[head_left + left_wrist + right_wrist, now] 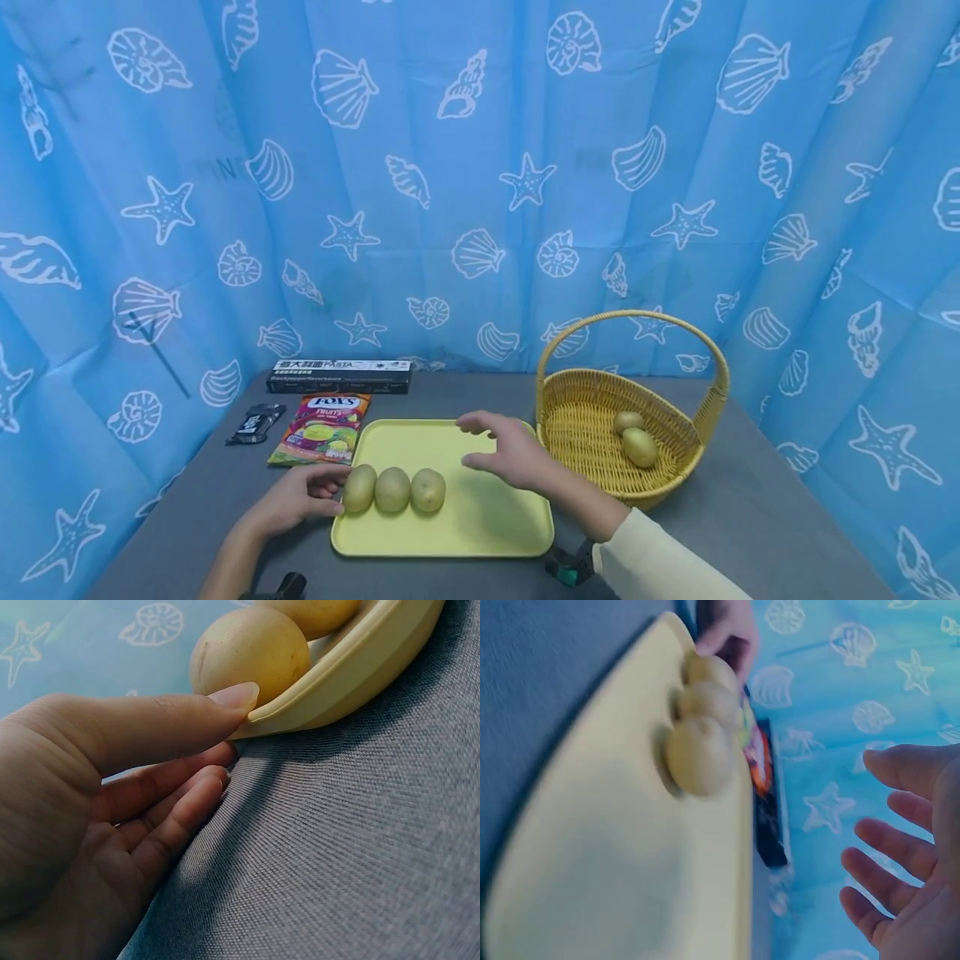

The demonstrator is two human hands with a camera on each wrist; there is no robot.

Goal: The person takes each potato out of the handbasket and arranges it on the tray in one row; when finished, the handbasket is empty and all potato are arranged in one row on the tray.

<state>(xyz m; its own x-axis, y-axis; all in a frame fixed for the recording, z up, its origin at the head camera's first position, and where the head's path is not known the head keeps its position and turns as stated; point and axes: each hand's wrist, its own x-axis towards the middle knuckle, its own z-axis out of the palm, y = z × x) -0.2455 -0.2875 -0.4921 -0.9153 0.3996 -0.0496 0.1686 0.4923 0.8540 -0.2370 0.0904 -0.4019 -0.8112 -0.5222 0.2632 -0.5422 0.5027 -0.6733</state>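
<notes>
Three yellow-green, kiwi-like fruits (392,490) stand side by side in a row on the left part of a pale yellow tray (495,533). My left hand (303,497) is at the tray's left edge, beside the leftmost fruit (247,656). Its thumb tip lies at the rim, and its fingers are loosely bent with nothing seen between them; contact with the fruit is unclear. Over the tray's right half hovers my right hand (513,454), fingers spread apart. In the right wrist view that hand (915,847) holds nothing.
Right of the tray, a yellow wicker basket (577,442) with a tall handle contains two similar fruits (639,447). A FOX'S candy bag (324,429), a small black packet (256,423) and a black pasta box (337,382) lie behind on the left. A blue curtain (480,208) hangs behind the grey table.
</notes>
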